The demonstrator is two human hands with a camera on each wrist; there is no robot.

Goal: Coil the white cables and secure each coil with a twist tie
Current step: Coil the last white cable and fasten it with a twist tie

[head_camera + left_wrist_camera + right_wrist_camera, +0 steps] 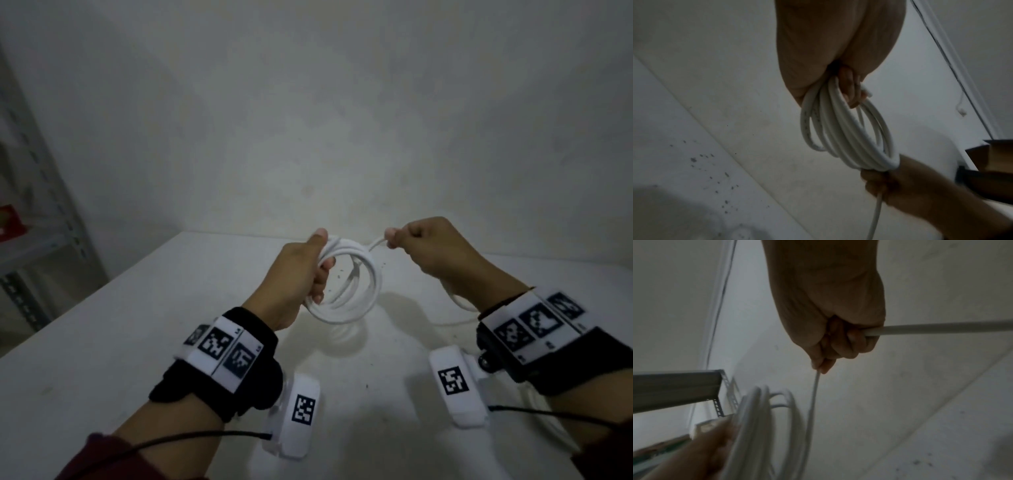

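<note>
Above the white table (137,308), my left hand (310,274) grips a coil of white cable (356,291) with several loops; the fingers curl through the loops. The same coil (838,129) hangs from that hand in the left wrist view. My right hand (421,246), just right of the coil, is fisted round the loose run of the white cable (375,245), which passes through the fist (838,340) and trails out to the right (941,328) and down toward the table (459,301). No twist tie is visible.
A grey metal shelf rack (44,205) stands at the left edge with a red item (10,222) on it. A plain wall rises behind the table. More white cable (541,411) lies on the table under my right forearm. A brown box (990,154) shows in the left wrist view.
</note>
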